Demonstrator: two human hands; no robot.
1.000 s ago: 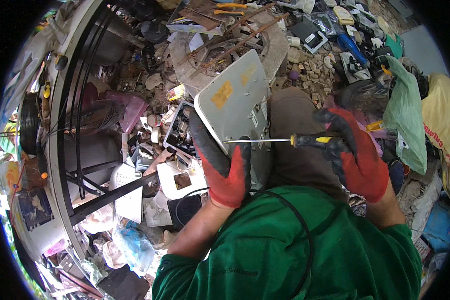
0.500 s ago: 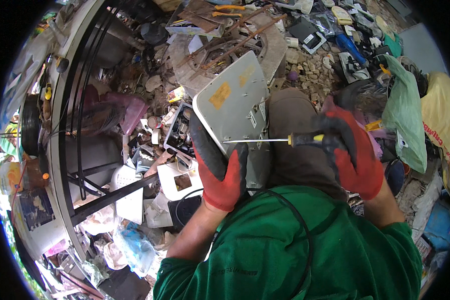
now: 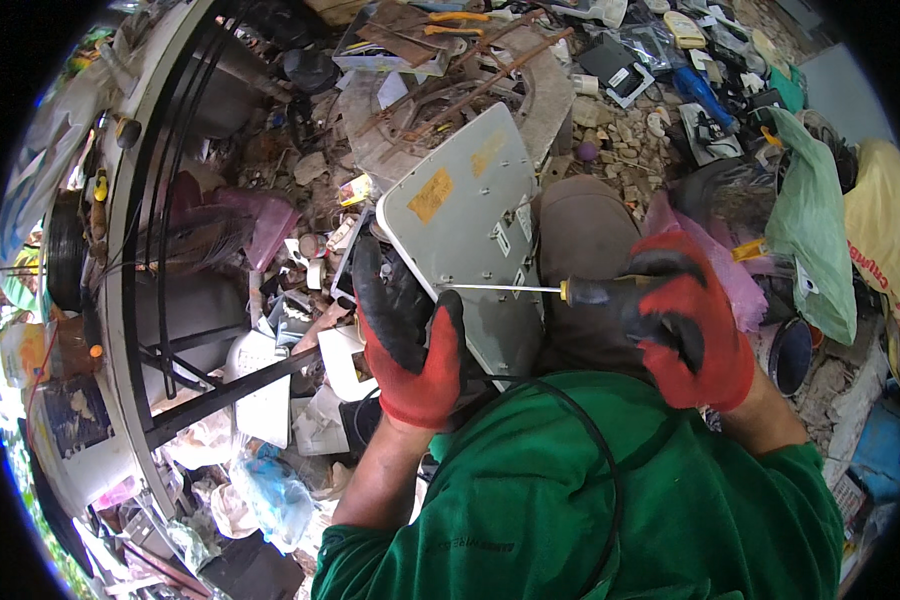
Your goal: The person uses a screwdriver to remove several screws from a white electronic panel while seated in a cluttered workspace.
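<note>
Grey panel (image 3: 465,225): stood tilted just beside the brown trouser leg (image 3: 582,225).
Screwdriver (image 3: 580,291): lay level across the panel's face, tip at its left edge.
Right hand (image 3: 692,325): was clenched around the screwdriver's handle.
Left hand (image 3: 410,345): was loose, thumb and fingers spread by that edge; contact couldn't be told.
Black cable (image 3: 610,450): curved over the green shirt (image 3: 530,480).

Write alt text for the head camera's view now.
A red-and-black-gloved right hand holds a screwdriver, its tip by the left edge of a pale gray panel; the left hand, gloved alike, is open beside that edge. At right are rubble and a green bag.
</note>
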